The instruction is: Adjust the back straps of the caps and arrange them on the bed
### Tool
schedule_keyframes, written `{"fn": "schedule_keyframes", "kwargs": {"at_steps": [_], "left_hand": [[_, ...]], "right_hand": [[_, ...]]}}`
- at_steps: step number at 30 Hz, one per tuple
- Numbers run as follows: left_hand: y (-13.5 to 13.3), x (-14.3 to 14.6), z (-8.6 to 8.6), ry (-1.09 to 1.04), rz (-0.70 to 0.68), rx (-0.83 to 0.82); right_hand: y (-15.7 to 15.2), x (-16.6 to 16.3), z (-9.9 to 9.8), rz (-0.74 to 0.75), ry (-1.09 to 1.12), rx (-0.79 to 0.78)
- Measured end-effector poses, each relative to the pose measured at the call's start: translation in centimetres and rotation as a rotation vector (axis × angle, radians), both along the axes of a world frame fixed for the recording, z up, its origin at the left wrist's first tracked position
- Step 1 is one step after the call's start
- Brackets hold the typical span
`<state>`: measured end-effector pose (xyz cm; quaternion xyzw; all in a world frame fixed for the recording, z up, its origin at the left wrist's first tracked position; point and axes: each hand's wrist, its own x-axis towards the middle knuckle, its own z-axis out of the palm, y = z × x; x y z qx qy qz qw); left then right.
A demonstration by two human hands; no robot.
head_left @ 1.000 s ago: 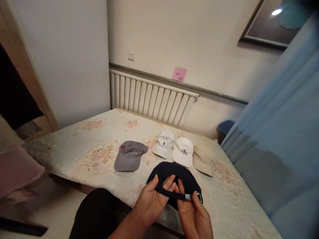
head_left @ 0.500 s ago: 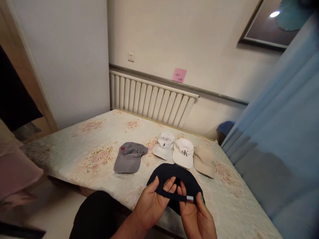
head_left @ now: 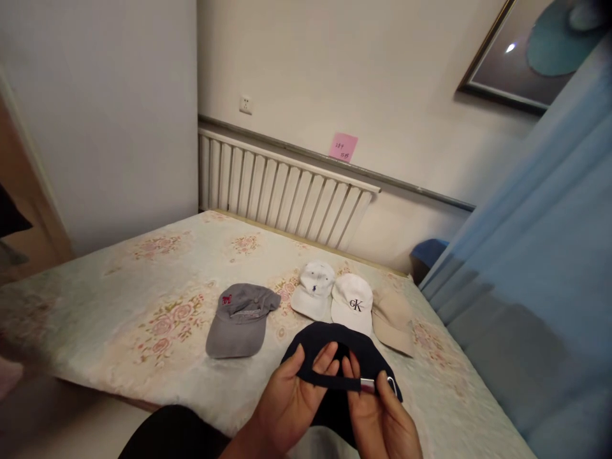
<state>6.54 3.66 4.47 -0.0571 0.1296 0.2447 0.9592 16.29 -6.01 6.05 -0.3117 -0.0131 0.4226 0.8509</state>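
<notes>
A dark cap (head_left: 335,341) is held over the near edge of the bed (head_left: 143,306), towards its right corner, with the back opening turned to the camera. Its strap (head_left: 335,382) is pinched by the left hand (head_left: 291,401) between thumb and fingers. The same strap is clamped at the metal buckle (head_left: 368,385) by the right hand (head_left: 382,424), the two hands being close together. Behind it, four caps lie in a row on the bed: a grey cap (head_left: 239,315), a white cap (head_left: 313,290), a CK cap (head_left: 352,303) and a beige cap (head_left: 392,315), the last three touching. A radiator (head_left: 282,188) is seen along the far edge.
</notes>
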Motion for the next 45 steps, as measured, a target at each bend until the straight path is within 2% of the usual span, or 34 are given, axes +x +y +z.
{"fn": "schedule_keyframes", "kwargs": {"at_steps": [8, 13, 22, 29, 32, 35, 38, 40, 42, 45], "left_hand": [[3.9, 1.2, -0.2, 0.058, -0.04, 0.035], [5.3, 1.9, -1.6, 0.061, -0.067, 0.012], [8.2, 1.6, -5.9, 0.069, -0.025, 0.002], [9.8, 0.5, -6.8, 0.078, 0.012, -0.011], [10.4, 0.6, -7.9, 0.027, 0.017, 0.001], [10.4, 1.0, -9.5, -0.157, 0.015, 0.104], [9.7, 1.0, -10.3, -0.401, 0.006, 0.317], [8.9, 0.8, -9.9, -0.474, -0.037, 0.488], [8.2, 0.5, -9.2, -0.455, -0.072, 0.637], [7.4, 0.3, -8.4, -0.395, -0.082, 0.76]], "right_hand": [[2.4, 0.6, 1.8, -0.172, 0.087, -0.051], [3.2, 0.8, 1.4, -0.273, 0.03, -0.057], [5.5, 0.3, -0.9, -0.242, 0.012, -0.083], [7.3, -0.9, -0.9, -0.252, 0.096, -0.079], [7.8, -1.4, -0.8, -0.235, 0.109, -0.064], [8.2, -1.7, -0.8, -0.232, 0.059, -0.042], [8.7, -2.1, -1.3, -0.241, -0.053, -0.054], [9.1, -2.3, -2.1, -0.26, -0.196, -0.113], [9.4, -2.5, -3.5, -0.321, -0.396, -0.239], [9.2, -2.4, -6.2, -0.449, -0.599, -0.429]]}}
